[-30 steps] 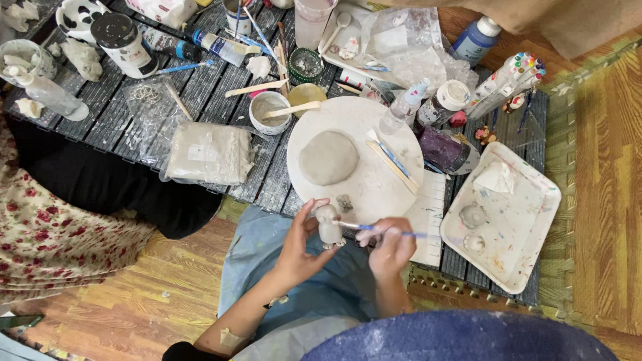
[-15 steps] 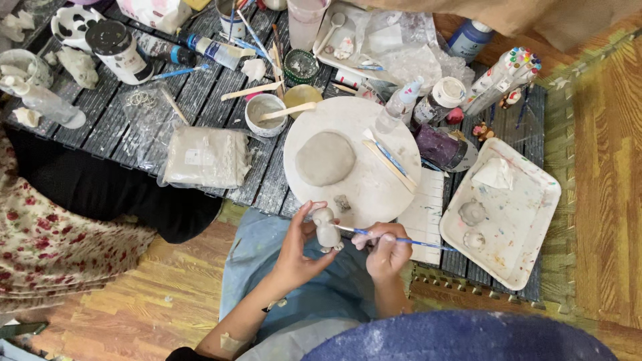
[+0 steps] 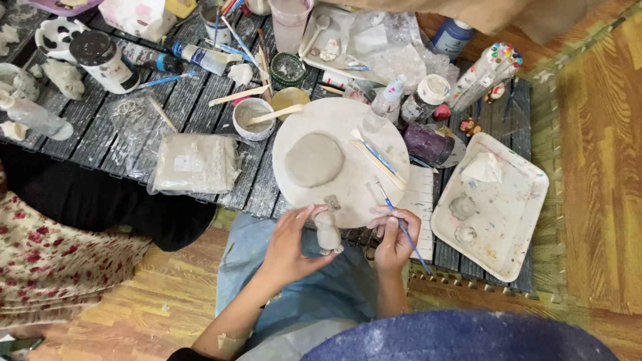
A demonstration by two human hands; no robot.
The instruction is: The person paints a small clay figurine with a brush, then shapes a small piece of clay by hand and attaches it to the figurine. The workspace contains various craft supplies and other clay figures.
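Two hands work over the lap, at the near edge of the dark slatted table (image 3: 200, 100). Left hand (image 3: 289, 244): fingers curled round a small grey clay figure (image 3: 328, 232), thumb above, palm turned away from the camera; the contact side of the fingers is hidden. Figure upright, its shape hard to make out at this size. Right hand (image 3: 394, 237): fingers closed on a thin blue-handled brush (image 3: 400, 224), held like a pen; the handle runs down-right past the knuckles. Brush tip lies toward the round white board (image 3: 361, 184); whether it touches the board or the figure cannot be told.

On the board: a flat grey clay disc (image 3: 314, 159), well apart from the figure, and wooden sticks near its right rim. Bagged clay block (image 3: 194, 162) to the left. White rectangular tray (image 3: 491, 204) to the right, holding small pale lumps, unclear. Another person's floral cloth at far left, cut off by the frame. A blue rounded shape along the bottom edge hides the forearms' near ends.
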